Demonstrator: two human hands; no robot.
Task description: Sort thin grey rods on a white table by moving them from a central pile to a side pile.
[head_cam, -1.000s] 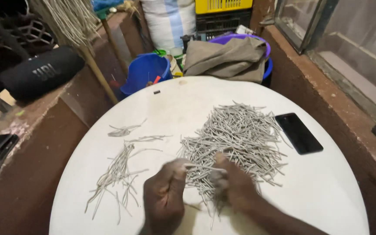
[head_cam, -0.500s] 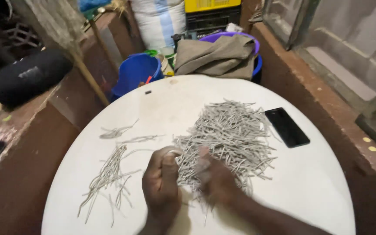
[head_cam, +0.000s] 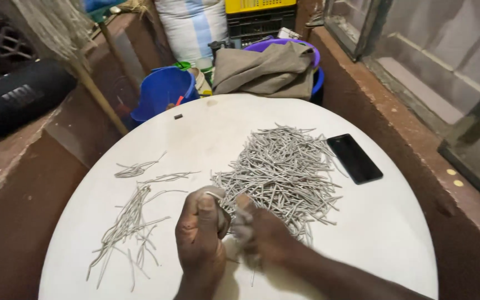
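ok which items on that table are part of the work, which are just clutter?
In use:
left hand
right hand
big pile of grey strips
sorted strips
white round table

Lying about:
black phone
blue bucket
folded cloth
black speaker

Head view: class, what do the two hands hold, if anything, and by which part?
The left hand is closed in a fist around a thin grey strip, gripping it near one end. The right hand is blurred at the big pile of strips; its hold cannot be told.
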